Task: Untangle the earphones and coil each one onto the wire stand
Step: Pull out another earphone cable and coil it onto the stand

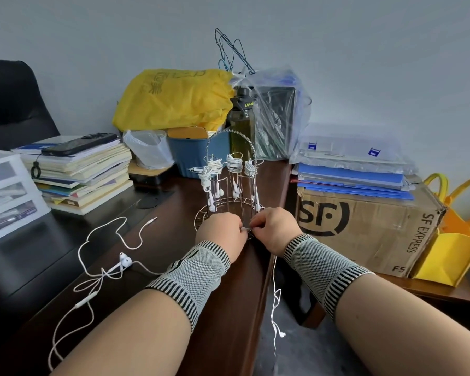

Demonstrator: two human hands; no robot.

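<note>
A wire stand (229, 147) with an arched handle sits on the dark wooden desk (228, 294). Several white earphones (234, 164) are coiled on its upper prongs, their buds hanging. My left hand (221, 232) and my right hand (273, 229) meet at the stand's near base, fingers pinched together on a white earphone cable (274, 294). That cable drops off the desk edge, and its buds dangle near the floor. Another white earphone (125, 260) lies loose on the desk to the left, its plug pointing toward the stand.
A stack of books with a phone (79, 143) on top stands at the left. Behind the stand are a blue bin (193, 156), a yellow bag (174, 99) and a bottle (242, 123). An SF Express box (364, 226) sits to the right.
</note>
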